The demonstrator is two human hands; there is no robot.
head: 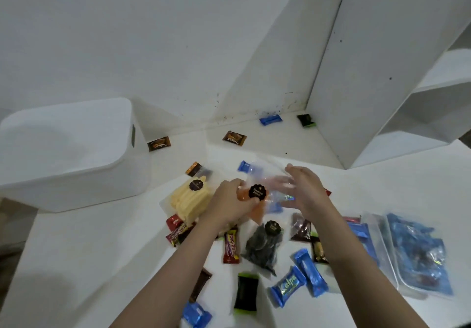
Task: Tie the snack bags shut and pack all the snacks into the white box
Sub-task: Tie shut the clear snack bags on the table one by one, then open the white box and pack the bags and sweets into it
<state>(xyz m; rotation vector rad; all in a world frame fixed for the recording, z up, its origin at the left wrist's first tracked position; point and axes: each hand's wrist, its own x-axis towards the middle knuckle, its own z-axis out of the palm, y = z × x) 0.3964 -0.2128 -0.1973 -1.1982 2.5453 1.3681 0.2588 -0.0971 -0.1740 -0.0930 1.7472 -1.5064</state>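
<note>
L hand (230,200) grips orange snack bag (251,206) at frame centre, prob. steadying it for tying. R hand (304,191), fingers spread open, touches its clear top. White box (76,169) upper left, no snacks visible inside.

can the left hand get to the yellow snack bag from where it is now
Probably yes: the yellow snack bag lies uncovered just beside the left hand, but that hand is gripping the orange snack bag and must let go first.

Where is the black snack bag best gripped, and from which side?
Probably at its top neck, just above the round label, coming from above. The black bag lies flat with its bulk toward the person; the far end looks like slack film, and it lies clear of both hands.
</note>
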